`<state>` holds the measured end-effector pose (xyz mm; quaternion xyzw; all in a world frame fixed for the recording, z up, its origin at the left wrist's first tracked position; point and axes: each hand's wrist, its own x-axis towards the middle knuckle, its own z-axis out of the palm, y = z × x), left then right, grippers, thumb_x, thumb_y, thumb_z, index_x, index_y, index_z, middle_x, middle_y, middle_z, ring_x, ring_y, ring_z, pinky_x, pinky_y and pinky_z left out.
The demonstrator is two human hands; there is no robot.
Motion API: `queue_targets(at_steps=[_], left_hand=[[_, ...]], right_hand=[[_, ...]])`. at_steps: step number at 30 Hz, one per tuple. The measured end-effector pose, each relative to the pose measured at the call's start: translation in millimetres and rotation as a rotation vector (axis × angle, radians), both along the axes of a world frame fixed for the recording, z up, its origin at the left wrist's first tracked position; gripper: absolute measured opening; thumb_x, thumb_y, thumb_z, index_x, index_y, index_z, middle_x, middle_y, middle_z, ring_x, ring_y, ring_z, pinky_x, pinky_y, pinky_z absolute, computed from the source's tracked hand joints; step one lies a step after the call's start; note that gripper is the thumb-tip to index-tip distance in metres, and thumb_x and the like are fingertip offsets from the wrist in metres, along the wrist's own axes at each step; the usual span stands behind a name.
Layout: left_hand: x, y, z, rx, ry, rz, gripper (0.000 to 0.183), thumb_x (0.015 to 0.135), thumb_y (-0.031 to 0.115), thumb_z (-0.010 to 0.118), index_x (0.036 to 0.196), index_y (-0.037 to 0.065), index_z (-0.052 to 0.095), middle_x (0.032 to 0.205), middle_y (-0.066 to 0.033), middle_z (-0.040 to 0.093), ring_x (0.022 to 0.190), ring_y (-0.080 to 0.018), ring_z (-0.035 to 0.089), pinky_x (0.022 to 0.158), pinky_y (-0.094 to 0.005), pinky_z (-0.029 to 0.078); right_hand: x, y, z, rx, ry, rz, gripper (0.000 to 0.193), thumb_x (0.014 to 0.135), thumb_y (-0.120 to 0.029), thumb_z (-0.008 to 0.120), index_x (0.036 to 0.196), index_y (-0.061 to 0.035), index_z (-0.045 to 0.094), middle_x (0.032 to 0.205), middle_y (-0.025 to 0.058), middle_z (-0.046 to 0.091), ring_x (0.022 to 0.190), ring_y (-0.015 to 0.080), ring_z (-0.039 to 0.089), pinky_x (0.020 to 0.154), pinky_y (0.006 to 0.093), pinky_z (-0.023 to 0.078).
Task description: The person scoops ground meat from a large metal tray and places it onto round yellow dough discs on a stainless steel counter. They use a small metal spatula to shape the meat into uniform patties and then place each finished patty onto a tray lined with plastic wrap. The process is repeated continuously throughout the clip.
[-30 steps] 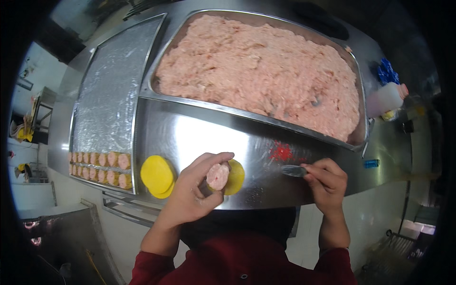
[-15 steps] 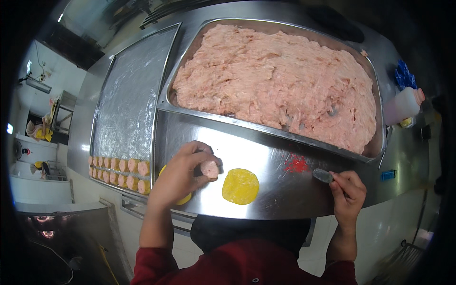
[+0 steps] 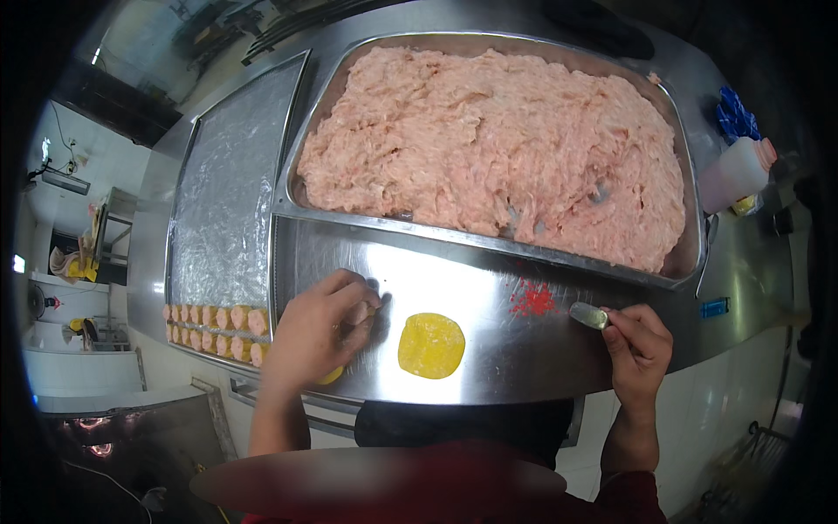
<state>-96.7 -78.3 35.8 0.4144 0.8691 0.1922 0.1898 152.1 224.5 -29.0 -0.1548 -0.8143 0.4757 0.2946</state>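
My left hand [image 3: 325,330] is closed over the steel table, its fingers curled round a meat-filled dumpling that they now almost wholly hide. Under that hand, the edge of a yellow wrapper [image 3: 331,376] peeks out. Just to the right, another round yellow wrapper [image 3: 432,346] lies flat, with nothing on it. My right hand [image 3: 642,345] pinches a small metal spatula [image 3: 588,315], its blade pointing left. A scatter of finely chopped red bits [image 3: 534,299] lies beside the blade. Behind both hands, a deep steel tray [image 3: 393,226] holds a large mass of pale pink minced meat [image 3: 497,148].
At left, a shallow plastic-lined tray [image 3: 229,188] carries two rows of yellow-wrapped dumplings [image 3: 240,320] along its near end. On the right stand a plastic jug [image 3: 735,175], a crumpled blue bag [image 3: 736,114] and a small blue object [image 3: 714,307]. The table's curved-looking front edge runs close to my body.
My left hand has turned and drawn slightly left, so the dumpling's pink top no longer shows. The spatula blade has tilted and catches the light. The whole view has shifted a little.
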Motion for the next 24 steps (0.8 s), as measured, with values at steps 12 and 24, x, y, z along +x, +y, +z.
queue_targets(at_steps=[12,24], left_hand=[[-5.2,-4.8,1.6,-0.034,0.050,-0.073,0.050,0.079,0.014,0.081,0.126,0.010,0.064,0.118,-0.0129,0.063,0.102,-0.0376,0.068,0.088,-0.0435,0.056],[-5.3,-10.9,-10.4,-0.035,0.046,-0.038,0.033,0.085,0.019,0.075,0.114,0.007,0.065,0.109,-0.0125,0.064,0.099,-0.0360,0.067,0.084,-0.0454,0.056]], right_hand=[[0.4,0.0,-3.1,0.055,-0.003,-0.017,0.021,0.089,-0.003,0.079,0.110,0.0015,0.078,0.083,0.0082,0.065,0.070,0.0126,0.056,0.062,0.0247,0.043],[5.8,3.9,-12.2,0.120,-0.052,-0.072,0.020,0.089,0.000,0.075,0.108,0.0050,0.077,0.084,0.0102,0.064,0.074,0.0181,0.058,0.066,0.0287,0.044]])
